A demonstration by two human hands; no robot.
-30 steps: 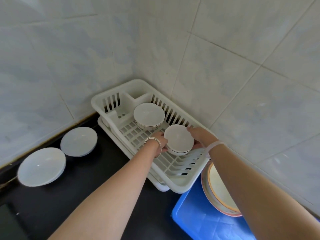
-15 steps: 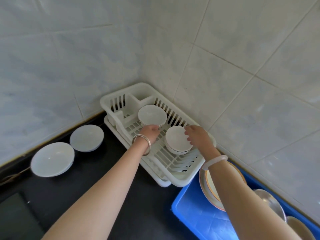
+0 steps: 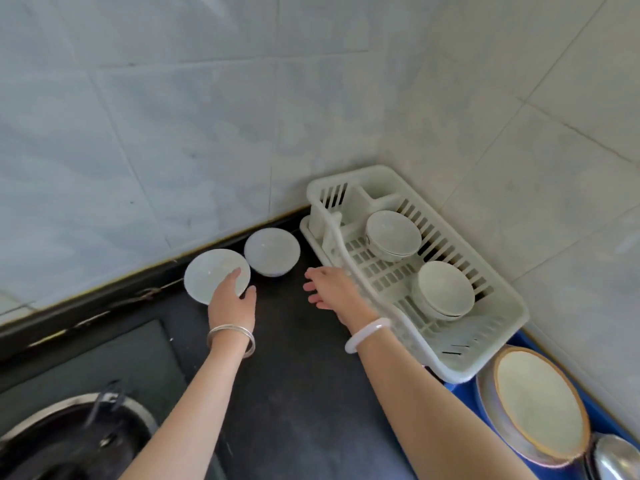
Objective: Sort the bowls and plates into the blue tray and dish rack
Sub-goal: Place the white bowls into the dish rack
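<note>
My left hand (image 3: 231,301) clasps the rim of the outer bowl (image 3: 211,275), farthest left of the dish rack (image 3: 464,368), ready to lift it. My right hand (image 3: 332,289), fingers spread and empty, reaches for the second bowl (image 3: 272,251) just beside the rack, where upturned bowls (image 3: 445,289) drain.

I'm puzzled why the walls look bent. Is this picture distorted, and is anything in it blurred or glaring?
Head view: the wide lens bows the lines of the wall more and more toward the edges. The metal ring at bottom left is smeared by blur, while the dish rack stays fairly sharp. The light is soft and even, with only small bright spots on the near bowl and the far bowl.
</note>
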